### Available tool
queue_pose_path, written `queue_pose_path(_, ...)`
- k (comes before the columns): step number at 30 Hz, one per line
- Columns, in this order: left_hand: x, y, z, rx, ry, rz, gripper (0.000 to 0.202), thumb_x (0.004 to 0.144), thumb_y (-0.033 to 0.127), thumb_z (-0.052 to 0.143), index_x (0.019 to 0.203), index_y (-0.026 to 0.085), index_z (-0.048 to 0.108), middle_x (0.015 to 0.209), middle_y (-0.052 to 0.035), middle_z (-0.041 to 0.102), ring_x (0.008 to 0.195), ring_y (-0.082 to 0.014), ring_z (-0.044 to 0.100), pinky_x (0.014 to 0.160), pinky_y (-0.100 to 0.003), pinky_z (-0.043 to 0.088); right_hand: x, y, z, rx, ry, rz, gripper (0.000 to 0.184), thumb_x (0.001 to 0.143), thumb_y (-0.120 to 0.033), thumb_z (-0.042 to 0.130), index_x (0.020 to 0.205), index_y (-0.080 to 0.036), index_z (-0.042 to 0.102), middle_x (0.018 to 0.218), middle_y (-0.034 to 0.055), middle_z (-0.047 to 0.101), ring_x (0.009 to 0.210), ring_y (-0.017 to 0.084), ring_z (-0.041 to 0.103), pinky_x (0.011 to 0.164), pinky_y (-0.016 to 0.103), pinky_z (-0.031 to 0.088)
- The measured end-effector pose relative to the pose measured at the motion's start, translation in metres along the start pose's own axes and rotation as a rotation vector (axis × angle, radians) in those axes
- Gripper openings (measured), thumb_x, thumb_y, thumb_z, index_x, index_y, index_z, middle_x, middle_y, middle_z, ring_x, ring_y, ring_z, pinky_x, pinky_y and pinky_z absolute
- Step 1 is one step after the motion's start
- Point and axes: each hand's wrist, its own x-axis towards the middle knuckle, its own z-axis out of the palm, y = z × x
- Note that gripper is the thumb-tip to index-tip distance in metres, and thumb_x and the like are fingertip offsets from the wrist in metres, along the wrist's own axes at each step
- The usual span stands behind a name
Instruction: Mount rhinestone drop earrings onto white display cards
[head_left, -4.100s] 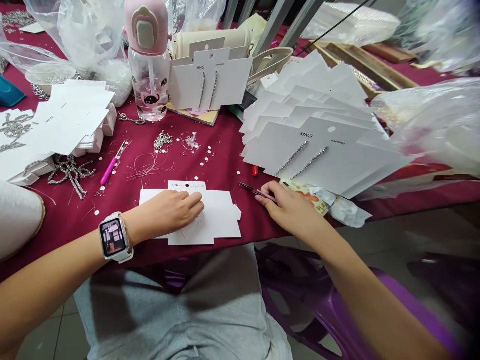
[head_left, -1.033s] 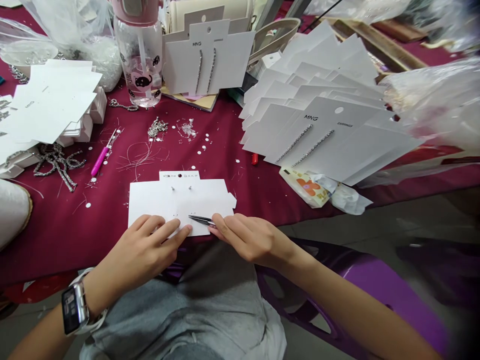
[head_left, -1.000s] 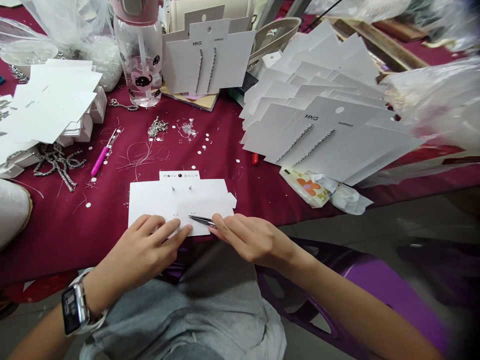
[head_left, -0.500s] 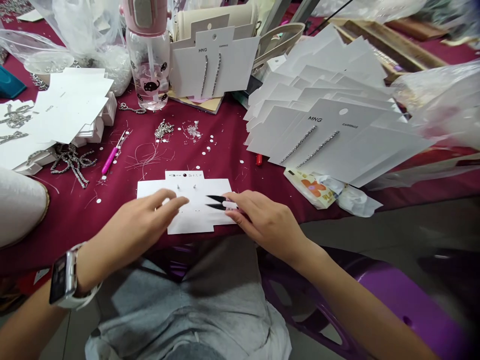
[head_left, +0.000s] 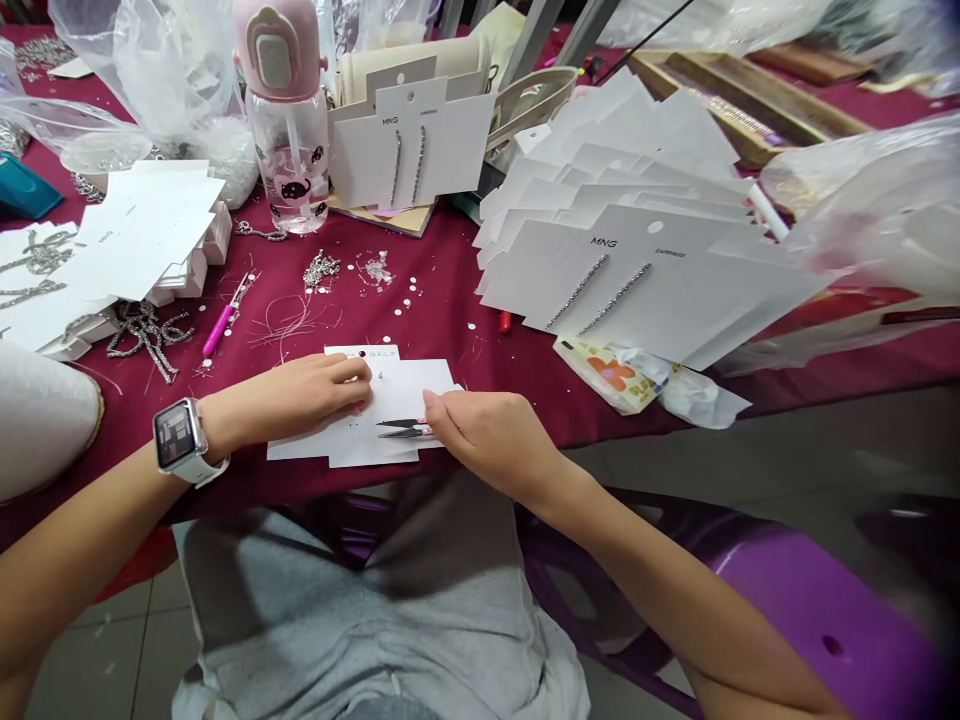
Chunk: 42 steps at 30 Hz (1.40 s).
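Observation:
A white earring card (head_left: 405, 392) lies face down on the maroon cloth (head_left: 442, 310) at the table's near edge. My left hand (head_left: 300, 397), with a white smartwatch on its wrist, rests on the card with fingers curled, fingertips pressing near its top tab. My right hand (head_left: 487, 440) is closed round small black thread snips (head_left: 401, 428), whose blades lie over the card's lower middle and point left. The two hands are a few centimetres apart.
A fanned pile of finished cards (head_left: 637, 240) with rhinestone earrings lies at the right. Blank cards (head_left: 142, 225) and loose rhinestone chains (head_left: 142, 335) lie at the left, a pink tool (head_left: 221, 325) beside them. A pink-lidded bottle (head_left: 285, 130) and a propped sample card (head_left: 409, 140) stand behind.
My left hand has slid up the card to its top tab. My right hand with the snips has shifted slightly toward the card's lower edge, and the blades have closed together.

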Motion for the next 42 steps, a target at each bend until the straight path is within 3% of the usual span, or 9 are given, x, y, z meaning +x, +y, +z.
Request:
queue_pose_path(11, -0.007, 0.001, 0.009, -0.094, 0.043, -0.090, 0.025, 0.091, 0.021, 0.030, 0.086, 0.010, 0.052, 0.092, -0.0099, 0.054, 0.075, -0.0145, 0.048, 0.071, -0.028, 0.042, 0.014, -0.017, 0.004, -0.157, 0.003, 0.048, 0.056, 0.089, -0.033, 0.022, 0.049, -0.012, 0.055, 0.044, 0.0044, 0.052, 0.038, 0.009, 0.035, 0.042, 0.023, 0.010)
queue_pose_path(17, -0.005, -0.002, 0.003, -0.185, 0.028, -0.060, 0.026, 0.091, 0.020, 0.032, 0.102, 0.011, 0.054, 0.100, -0.0101, 0.056, 0.086, -0.0142, 0.053, 0.076, -0.026, 0.043, 0.012, -0.017, 0.007, -0.141, 0.053, 0.019, 0.057, 0.089, -0.031, 0.022, 0.048, -0.012, 0.055, 0.043, 0.0044, 0.050, 0.037, 0.008, 0.035, 0.042, 0.023, 0.011)
queue_pose_path(22, -0.001, -0.003, -0.004, -0.083, -0.042, -0.021, 0.029, 0.092, 0.020, 0.030, 0.098, 0.011, 0.058, 0.100, -0.0090, 0.057, 0.082, -0.0129, 0.054, 0.072, -0.023, 0.043, 0.010, -0.014, 0.009, -0.136, 0.103, 0.013, 0.058, 0.089, -0.032, 0.021, 0.046, -0.012, 0.054, 0.041, 0.0037, 0.048, 0.037, 0.008, 0.032, 0.042, 0.023, 0.011)
queue_pose_path(31, -0.001, -0.001, 0.007, 0.131, -0.063, 0.049, 0.033, 0.092, 0.017, 0.028, 0.088, 0.010, 0.060, 0.093, -0.0086, 0.058, 0.080, -0.0133, 0.052, 0.079, -0.027, 0.043, 0.011, -0.018, 0.007, -0.139, 0.098, 0.032, 0.059, 0.090, -0.032, 0.019, 0.046, -0.013, 0.053, 0.041, 0.0034, 0.049, 0.037, 0.008, 0.033, 0.043, 0.022, 0.010)
queue_pose_path(39, -0.001, 0.000, 0.012, 0.077, 0.082, 0.001, 0.033, 0.093, 0.019, 0.025, 0.087, 0.007, 0.055, 0.086, -0.0100, 0.056, 0.073, -0.0138, 0.052, 0.070, -0.026, 0.044, 0.012, -0.022, 0.010, -0.198, 0.174, 0.008, 0.056, 0.090, -0.030, 0.023, 0.044, -0.013, 0.052, 0.040, 0.0029, 0.048, 0.035, 0.008, 0.031, 0.041, 0.022, 0.009)
queue_pose_path(42, -0.004, -0.001, 0.008, -0.068, 0.081, -0.031, 0.029, 0.092, 0.019, 0.028, 0.089, 0.007, 0.054, 0.091, -0.0104, 0.055, 0.075, -0.0131, 0.053, 0.069, -0.025, 0.045, 0.012, -0.022, 0.010, -0.220, 0.257, -0.016, 0.054, 0.089, -0.028, 0.027, 0.043, -0.013, 0.050, 0.038, 0.0018, 0.047, 0.035, 0.008, 0.031, 0.040, 0.022, 0.009)
